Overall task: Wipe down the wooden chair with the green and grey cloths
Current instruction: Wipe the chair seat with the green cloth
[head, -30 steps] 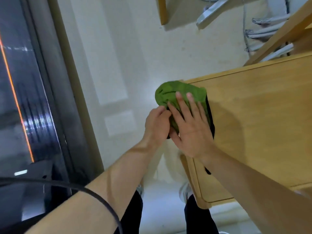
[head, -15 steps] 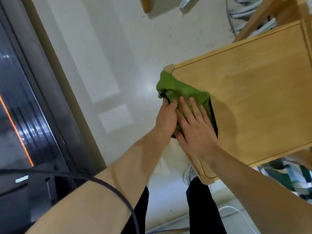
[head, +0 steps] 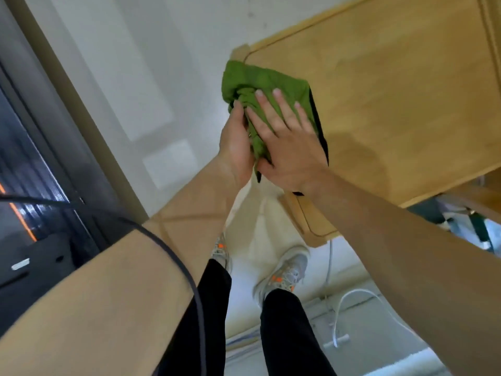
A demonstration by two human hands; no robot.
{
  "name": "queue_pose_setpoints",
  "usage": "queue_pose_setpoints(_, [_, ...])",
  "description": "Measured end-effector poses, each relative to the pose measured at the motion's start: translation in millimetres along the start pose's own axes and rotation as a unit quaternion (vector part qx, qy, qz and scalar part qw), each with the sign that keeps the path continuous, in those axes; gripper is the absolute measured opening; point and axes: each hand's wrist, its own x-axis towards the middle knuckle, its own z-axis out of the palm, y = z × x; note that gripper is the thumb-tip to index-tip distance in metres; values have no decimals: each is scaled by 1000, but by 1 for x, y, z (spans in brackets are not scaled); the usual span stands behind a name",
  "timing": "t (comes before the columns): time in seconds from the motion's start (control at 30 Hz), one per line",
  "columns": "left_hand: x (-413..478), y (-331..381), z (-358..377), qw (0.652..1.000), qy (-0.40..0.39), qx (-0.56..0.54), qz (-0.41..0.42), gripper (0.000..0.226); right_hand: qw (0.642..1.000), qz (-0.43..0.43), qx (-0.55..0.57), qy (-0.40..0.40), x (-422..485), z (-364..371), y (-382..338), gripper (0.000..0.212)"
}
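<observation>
A green cloth [head: 260, 80] lies bunched over the left edge of the wooden chair seat [head: 393, 90], near its far corner. A dark cloth edge [head: 321, 131] shows beneath it along the right side. My right hand [head: 287, 142] lies flat on the green cloth with straight fingers, pressing it against the seat. My left hand [head: 235, 142] grips the bunched part of the green cloth at the seat's side edge, fingers curled into the folds.
The pale floor [head: 151, 77] stretches left of the chair. A dark glass door with a grey frame [head: 48, 147] runs along the left. My feet in grey and orange shoes [head: 282, 275] stand below the seat. White cables [head: 349, 316] lie on the floor at the lower right.
The view has tilted down and the chair seat sits higher and further right in it. Both hands stayed on the green cloth at the seat's left edge, and my left hand closed tighter on the bunch.
</observation>
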Motion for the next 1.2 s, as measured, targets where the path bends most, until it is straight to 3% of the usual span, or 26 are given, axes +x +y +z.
queue_pose_setpoints(0.3, [-75,-117,2,991,-2,23,-130,55,996,16,41,-72,-165,43,-21,85])
queue_pose_setpoints(0.6, [-16,10,7,997,26,40,54,56,998,35,39,-40,1,-7,-17,81])
queue_pose_setpoints(0.77, [-47,-46,2,996,-23,72,-43,60,998,21,48,-35,-81,15,-24,76])
queue_pose_setpoints(0.97, [-95,-135,-3,982,-2,106,-154,49,996,30,53,-63,-207,52,-32,86])
queue_pose_setpoints(1.03, [-104,-153,2,982,31,145,-114,33,993,63,74,-65,-232,61,-33,91])
queue_pose_setpoints(1.1, [-116,-170,4,963,67,262,-4,15,984,117,118,-56,-244,69,-43,91])
queue_pose_setpoints(1.2, [-128,-181,-3,899,98,407,129,31,931,236,279,24,-240,72,-80,92])
